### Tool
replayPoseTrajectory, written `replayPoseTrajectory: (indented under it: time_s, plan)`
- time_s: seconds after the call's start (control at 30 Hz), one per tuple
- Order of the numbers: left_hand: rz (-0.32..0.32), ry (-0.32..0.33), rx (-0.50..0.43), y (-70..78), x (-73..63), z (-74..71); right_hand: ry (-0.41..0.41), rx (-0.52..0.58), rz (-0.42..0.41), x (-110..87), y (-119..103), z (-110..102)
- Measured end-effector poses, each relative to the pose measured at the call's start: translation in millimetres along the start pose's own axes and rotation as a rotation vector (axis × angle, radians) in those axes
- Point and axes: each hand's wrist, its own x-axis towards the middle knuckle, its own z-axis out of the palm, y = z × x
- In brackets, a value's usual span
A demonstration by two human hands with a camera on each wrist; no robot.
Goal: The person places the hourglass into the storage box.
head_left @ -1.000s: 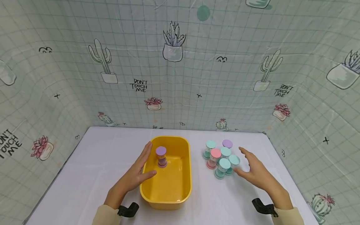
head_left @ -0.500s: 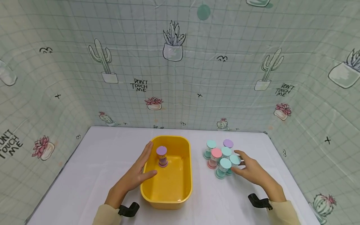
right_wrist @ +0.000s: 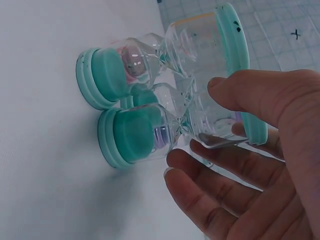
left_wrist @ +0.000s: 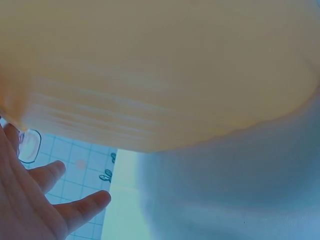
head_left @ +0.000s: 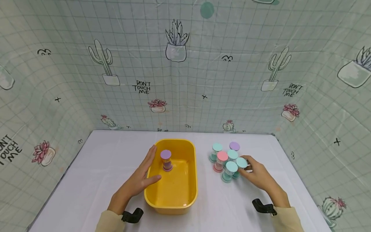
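Observation:
My right hand (head_left: 257,174) has its thumb and fingers around the upper bulb of a teal hourglass (head_left: 242,162), which stands upright at the right side of a cluster. In the right wrist view its teal sand (right_wrist: 134,135) lies in the lower bulb. A second teal hourglass (head_left: 231,167) stands right beside it. My left hand (head_left: 142,177) rests along the left side of a yellow basin (head_left: 176,191), fingers straight and thumb reaching over the rim. Inside the basin, toward the back, stands a purple hourglass (head_left: 166,155). The basin's outer wall (left_wrist: 150,90) fills much of the left wrist view.
The cluster also holds a pink hourglass (head_left: 222,156), a purple one (head_left: 234,146) at the back and further teal ones, such as the teal hourglass (head_left: 216,147) at back left. A white cloth (head_left: 87,180) covers the table; a patterned curtain (head_left: 185,80) surrounds it.
My right hand has moved left to the rightmost teal hourglass, and its thumb and fingers have closed around it. The left hand and the basin have stayed in place.

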Motion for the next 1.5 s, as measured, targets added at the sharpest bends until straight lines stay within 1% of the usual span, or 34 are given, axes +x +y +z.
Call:
replayPoseTrajectory:
  time_s: [0.23,0.37,0.53,0.73,1.0,1.2,1.33,1.5]
  plan:
    - [0.002,-0.016,0.001,1.6,2.5,0.8,0.018,0.001,0.037,-3.9,2.4,-3.9]
    - [0.0,-0.013,0.001,2.6,1.5,0.2,0.01,0.007,0.048,-5.0,2.4,-5.4]
    - [0.002,-0.005,0.005,3.6,0.9,-0.5,0.01,-0.014,0.05,-6.9,0.4,-9.5]
    - [-0.002,-0.018,-0.012,3.0,0.6,-1.2,0.014,-0.04,0.065,-10.2,-1.9,-18.5]
    - [-0.017,-0.019,0.002,3.8,-1.3,-1.0,0.03,-0.041,0.038,-11.5,-5.1,-34.3]
    - [-0.021,-0.021,0.013,5.4,-0.9,-3.0,0.042,-0.035,0.02,-8.4,-16.3,-44.7]
    - [-0.025,-0.017,0.017,4.2,-2.4,-4.4,0.032,-0.024,-0.007,-7.6,-29.0,-49.7]
    - [-0.018,-0.023,0.024,3.4,-1.3,-4.6,0.053,-0.031,-0.045,-8.4,-44.1,-58.9]
